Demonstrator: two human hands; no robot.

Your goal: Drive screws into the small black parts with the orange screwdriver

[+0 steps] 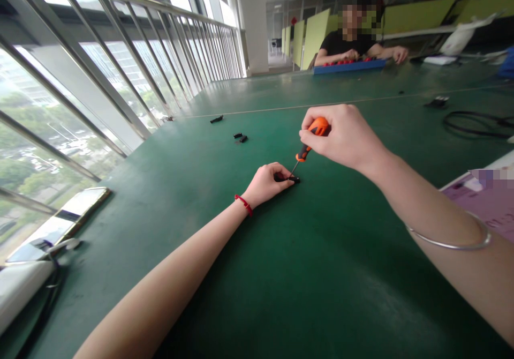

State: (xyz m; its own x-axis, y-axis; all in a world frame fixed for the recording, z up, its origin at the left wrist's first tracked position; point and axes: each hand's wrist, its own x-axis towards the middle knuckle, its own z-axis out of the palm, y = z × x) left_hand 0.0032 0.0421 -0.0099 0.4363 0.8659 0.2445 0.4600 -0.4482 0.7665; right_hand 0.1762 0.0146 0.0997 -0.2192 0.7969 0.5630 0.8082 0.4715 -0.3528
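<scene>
My right hand is closed around the orange and black handle of a screwdriver, which slants down to the left. Its thin shaft reaches a small black part on the green tabletop. My left hand, with a red cord at the wrist, pinches that black part and keeps it low at the table surface. Fingers hide most of the part, and the exact contact of the screwdriver tip is too small to make out.
Small black pieces and another black piece lie farther back. A phone rests left near the railing. At right are a black cable and a purple printed sheet. Across the table sits a person behind a blue tray.
</scene>
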